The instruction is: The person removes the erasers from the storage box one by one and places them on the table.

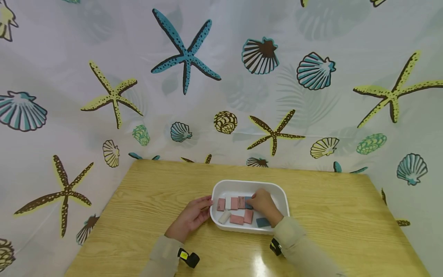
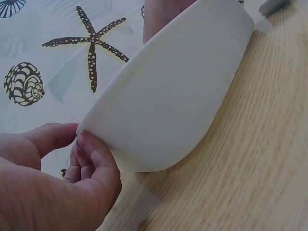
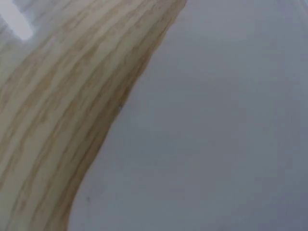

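Observation:
A white plastic tub [image 1: 242,229] stands on the table and holds several small rectangular blocks that look like erasers. My left hand [image 1: 189,216] pinches the tub's left rim between thumb and fingers, seen closely in the left wrist view, where the tub's outer wall [image 2: 163,96] fills the middle. Inside the tub, my right hand [image 1: 265,204] has its fingertips on a dark blue block [image 1: 248,202] at the right end of a row. That row also has pink blocks [image 1: 234,203] and a white block [image 1: 227,203]. Only the tub's outside [image 3: 202,120] and wood show in the right wrist view.
Nearer the tub's front lie an off-white block [image 1: 225,217], two pink blocks [image 1: 237,219] and another dark blue block [image 1: 263,222], partly behind the right wrist. The wooden table [image 1: 155,184] ends at a curtain [image 1: 225,96] printed with shells and starfish.

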`<state>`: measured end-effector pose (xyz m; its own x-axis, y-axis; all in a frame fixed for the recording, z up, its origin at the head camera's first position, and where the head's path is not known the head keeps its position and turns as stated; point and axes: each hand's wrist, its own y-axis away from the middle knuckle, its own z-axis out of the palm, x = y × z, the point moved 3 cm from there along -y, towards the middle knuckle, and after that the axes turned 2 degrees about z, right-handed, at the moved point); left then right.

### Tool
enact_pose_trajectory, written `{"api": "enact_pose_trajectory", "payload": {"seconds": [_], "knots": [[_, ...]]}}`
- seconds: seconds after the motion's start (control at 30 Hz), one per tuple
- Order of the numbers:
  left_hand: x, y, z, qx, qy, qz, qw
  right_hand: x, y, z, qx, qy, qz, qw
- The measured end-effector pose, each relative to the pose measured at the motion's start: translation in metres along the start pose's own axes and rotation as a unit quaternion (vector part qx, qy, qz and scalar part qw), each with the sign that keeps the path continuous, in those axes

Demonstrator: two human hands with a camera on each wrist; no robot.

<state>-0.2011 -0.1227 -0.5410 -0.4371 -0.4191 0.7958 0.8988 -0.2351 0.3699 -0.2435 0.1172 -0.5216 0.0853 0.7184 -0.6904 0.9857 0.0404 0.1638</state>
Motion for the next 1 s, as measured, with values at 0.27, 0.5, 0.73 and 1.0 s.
{"api": "enact_pose_trajectory", "payload": {"seconds": [0.27,0.5,0.73,1.0], "knots": [[0.000,0.000,0.001,-0.004,0.002,0.005,1.0000,-0.009,0.006,0.002,0.026,0.008,-0.002,0.9996],[0.000,0.000,0.001,-0.005,-0.001,0.008,1.0000,-0.016,0.007,0.005,0.008,0.050,0.014,0.9986],[-0.001,0.001,0.000,-0.006,-0.005,0.006,0.9999,-0.025,0.009,0.005,-0.001,0.090,0.014,0.9958],[-0.002,-0.001,-0.002,-0.006,-0.001,0.012,0.9999,-0.024,0.008,0.008,0.009,0.084,0.027,0.9961]]}}
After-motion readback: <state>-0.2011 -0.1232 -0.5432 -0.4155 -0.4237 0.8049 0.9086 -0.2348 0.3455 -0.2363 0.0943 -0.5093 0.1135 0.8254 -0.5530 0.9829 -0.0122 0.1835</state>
